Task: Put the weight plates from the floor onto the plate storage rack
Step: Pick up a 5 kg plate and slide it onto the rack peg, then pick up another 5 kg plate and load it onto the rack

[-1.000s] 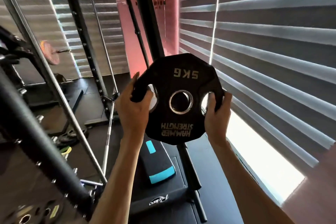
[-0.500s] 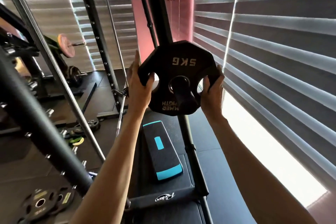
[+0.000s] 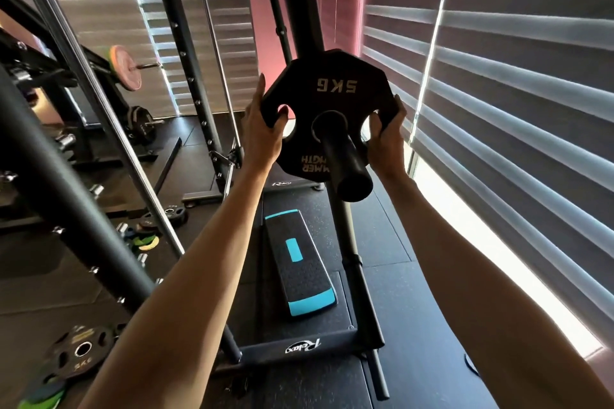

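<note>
Pink "RISE" wall [image 3: 345, 10] behind upside-down "5KG" plate [image 3: 335, 86] on peg [image 3: 345, 159]

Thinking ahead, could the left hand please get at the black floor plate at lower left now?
Probably not yet: the left hand grips the 5 kg plate on the peg, and the floor plate lies far below it.
</note>
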The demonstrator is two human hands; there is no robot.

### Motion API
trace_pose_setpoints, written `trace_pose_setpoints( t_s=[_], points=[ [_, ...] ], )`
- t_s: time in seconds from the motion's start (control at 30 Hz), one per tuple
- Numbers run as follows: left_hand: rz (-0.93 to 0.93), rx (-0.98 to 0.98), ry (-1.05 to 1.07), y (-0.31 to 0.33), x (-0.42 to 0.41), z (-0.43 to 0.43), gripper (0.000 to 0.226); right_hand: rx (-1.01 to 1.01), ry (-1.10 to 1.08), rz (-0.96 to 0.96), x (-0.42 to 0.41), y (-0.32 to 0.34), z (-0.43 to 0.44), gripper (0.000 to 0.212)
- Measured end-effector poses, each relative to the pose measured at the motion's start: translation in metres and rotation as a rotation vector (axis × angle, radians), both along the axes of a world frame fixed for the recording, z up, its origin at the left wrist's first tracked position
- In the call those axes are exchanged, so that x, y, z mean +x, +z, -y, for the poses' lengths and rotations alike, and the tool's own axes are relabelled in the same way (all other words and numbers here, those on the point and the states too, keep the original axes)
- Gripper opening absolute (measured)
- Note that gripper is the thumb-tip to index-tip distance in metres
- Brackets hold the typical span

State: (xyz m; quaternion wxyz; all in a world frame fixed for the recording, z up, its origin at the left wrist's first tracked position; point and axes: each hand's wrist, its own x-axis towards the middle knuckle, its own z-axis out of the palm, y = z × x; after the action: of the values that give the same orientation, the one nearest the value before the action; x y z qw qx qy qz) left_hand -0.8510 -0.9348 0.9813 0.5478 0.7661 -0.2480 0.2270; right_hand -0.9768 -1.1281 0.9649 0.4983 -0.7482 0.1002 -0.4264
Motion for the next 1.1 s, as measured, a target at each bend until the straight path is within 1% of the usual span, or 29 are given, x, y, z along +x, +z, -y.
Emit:
trace_pose_setpoints(
  t_s=[0.07, 0.17, 0.27, 0.3, 0.4, 0.43, 0.47, 0.5, 0.6, 0.7, 0.77, 0.87, 0.97, 1.03, 1.1],
  points=[
    [-0.009, 0.005, -0.005, 0.001, -0.004, -0.001, 0.086, 0.032, 0.015, -0.049, 0.000, -0.002, 0.001, 0.065],
    [-0.094, -0.007, 0.008, -0.003, -0.023, -0.005, 0.090, 0.080, -0.040, -0.135, -0.007, -0.013, -0.007, 0.071],
    [-0.169, -0.057, 0.026, -0.026, -0.047, -0.019, 0.079, 0.216, -0.077, -0.190, -0.013, -0.047, -0.028, 0.072],
    [-0.205, -0.065, 0.046, -0.039, -0.053, -0.027, 0.070, 0.250, -0.073, -0.215, -0.014, -0.062, -0.037, 0.068],
    [-0.315, -0.035, 0.112, -0.084, -0.065, -0.061, 0.042, 0.318, -0.062, -0.391, -0.019, -0.106, -0.072, 0.037],
    [-0.379, -0.031, 0.113, -0.100, -0.070, -0.074, 0.033, 0.325, -0.040, -0.459, -0.021, -0.120, -0.087, 0.029],
    [-0.462, -0.033, 0.109, -0.119, -0.073, -0.090, 0.023, 0.316, -0.004, -0.514, -0.022, -0.133, -0.104, 0.027],
    [-0.543, -0.038, 0.103, -0.135, -0.079, -0.106, 0.015, 0.291, 0.050, -0.564, -0.021, -0.150, -0.121, 0.027],
    [-0.752, 0.000, 0.166, -0.192, -0.095, -0.171, 0.017, 0.178, 0.207, -0.765, -0.012, -0.201, -0.176, 0.027],
    [-0.888, 0.119, 0.282, -0.248, -0.115, -0.251, 0.021, 0.023, 0.404, -0.955, -0.010, -0.240, -0.250, 0.027],
    [-0.953, 0.210, 0.365, -0.277, -0.135, -0.307, 0.020, -0.063, 0.520, -1.041, -0.011, -0.258, -0.307, 0.027],
    [-1.041, 0.321, 0.439, -0.312, -0.158, -0.391, 0.025, -0.244, 0.694, -1.122, -0.008, -0.285, -0.395, 0.026],
    [-1.143, 0.416, 0.532, -0.340, -0.173, -0.473, 0.027, -0.399, 0.836, -1.164, -0.005, -0.303, -0.489, 0.019],
    [-1.200, 0.471, 0.585, -0.357, -0.176, -0.526, 0.022, -0.463, 0.911, -1.198, 0.000, -0.315, -0.551, 0.024],
    [-1.228, 0.546, 0.602, -0.375, -0.173, -0.577, 0.028, -0.570, 0.973, -1.245, 0.007, -0.321, -0.608, 0.032]
  ],
)
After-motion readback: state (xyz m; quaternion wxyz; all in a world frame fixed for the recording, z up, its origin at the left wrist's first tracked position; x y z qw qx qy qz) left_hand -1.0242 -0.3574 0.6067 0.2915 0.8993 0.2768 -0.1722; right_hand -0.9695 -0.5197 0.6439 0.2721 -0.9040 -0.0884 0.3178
